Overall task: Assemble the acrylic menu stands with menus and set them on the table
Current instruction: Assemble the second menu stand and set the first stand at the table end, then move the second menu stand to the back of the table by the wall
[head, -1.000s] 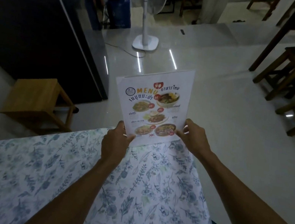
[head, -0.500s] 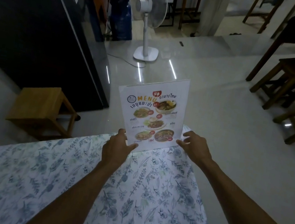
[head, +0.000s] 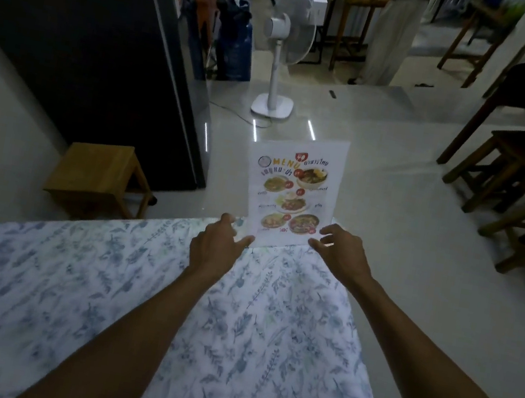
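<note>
- Head view: menu stand [head: 292,192] upright at far edge of bench [head: 136,282].
- Left hand [head: 215,247], right hand [head: 339,251] flank its base, fingers spread, gripping nothing.
- Beyond: fan [head: 282,59], wooden stool [head: 98,176], dark stools [head: 515,171].

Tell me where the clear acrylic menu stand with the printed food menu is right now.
In the head view the clear acrylic menu stand stands upright at the far edge of the floral-clothed table, between the open left hand and right hand, white pedestal fan beyond.
</note>
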`<state>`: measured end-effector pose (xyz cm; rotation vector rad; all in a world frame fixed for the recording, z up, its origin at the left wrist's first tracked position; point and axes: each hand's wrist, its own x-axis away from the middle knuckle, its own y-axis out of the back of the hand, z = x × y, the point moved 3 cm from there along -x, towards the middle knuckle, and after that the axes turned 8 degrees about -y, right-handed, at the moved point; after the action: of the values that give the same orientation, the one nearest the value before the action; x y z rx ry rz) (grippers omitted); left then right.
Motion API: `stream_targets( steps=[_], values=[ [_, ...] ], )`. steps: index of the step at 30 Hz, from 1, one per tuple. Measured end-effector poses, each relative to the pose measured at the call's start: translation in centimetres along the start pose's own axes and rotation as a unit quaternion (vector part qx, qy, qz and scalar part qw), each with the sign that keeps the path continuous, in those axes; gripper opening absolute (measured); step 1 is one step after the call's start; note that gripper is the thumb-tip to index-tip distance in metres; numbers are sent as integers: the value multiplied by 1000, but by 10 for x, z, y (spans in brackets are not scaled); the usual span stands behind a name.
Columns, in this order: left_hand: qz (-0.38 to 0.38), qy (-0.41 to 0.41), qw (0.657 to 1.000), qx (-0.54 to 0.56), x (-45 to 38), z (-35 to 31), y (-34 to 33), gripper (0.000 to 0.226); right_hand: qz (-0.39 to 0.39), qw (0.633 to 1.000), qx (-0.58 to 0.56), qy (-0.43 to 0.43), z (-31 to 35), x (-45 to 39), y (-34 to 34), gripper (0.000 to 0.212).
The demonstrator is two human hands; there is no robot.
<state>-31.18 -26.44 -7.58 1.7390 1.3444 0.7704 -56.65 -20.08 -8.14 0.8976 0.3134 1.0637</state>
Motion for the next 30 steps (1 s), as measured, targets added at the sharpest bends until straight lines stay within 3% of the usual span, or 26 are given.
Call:
stream_targets(
  steps=[6, 20, 26, 30],
  values=[
    [-5, -9, 1000, 13, 76, 25, 22, 60, 37, 998, -10, 53, 43, 80, -30, 44],
    [-19, 47, 999, 16, 220, 174, 120, 54, 122, 982, 2, 143, 176, 240, -169, 38],
    [24, -39, 999, -3, 260, 209, 129, 40, 155, 976, 5, 150, 206, 275, -215, 42],
    [35, -22, 999, -3, 279, 249, 136, 35, 182, 972, 8, 146, 213, 291, -235, 47]
  ],
)
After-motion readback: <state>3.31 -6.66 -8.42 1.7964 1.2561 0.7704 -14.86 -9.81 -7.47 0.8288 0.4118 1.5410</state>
